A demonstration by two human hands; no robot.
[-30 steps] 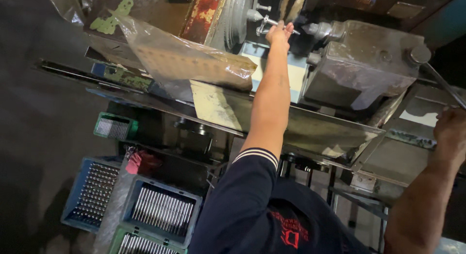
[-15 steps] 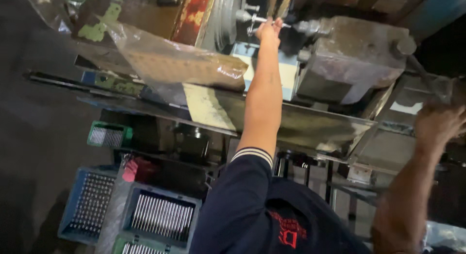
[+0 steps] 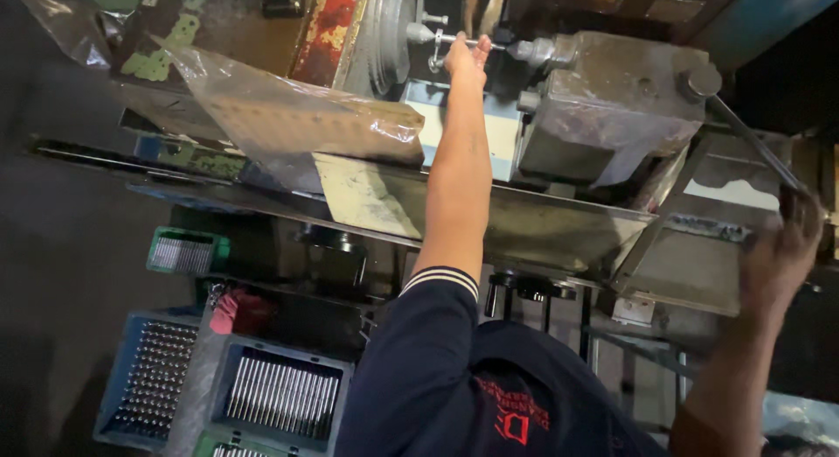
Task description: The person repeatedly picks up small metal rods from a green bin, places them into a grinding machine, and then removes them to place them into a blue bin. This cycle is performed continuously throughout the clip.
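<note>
Head view: left hand (image 3: 468,57) reaches over the machine bed's front edge (image 3: 559,214), fingers closed on a thin metal rod (image 3: 468,41) beside the grey housing (image 3: 612,107). Right hand (image 3: 782,256), blurred, grips the long lever (image 3: 752,142) near the bed's right corner. Blue trays (image 3: 280,396) sit below.

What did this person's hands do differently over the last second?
The right hand went from open in the air to gripping the long lever. The left hand stayed stretched out at the thin rod by the chuck. The blue trays below did not move.
</note>
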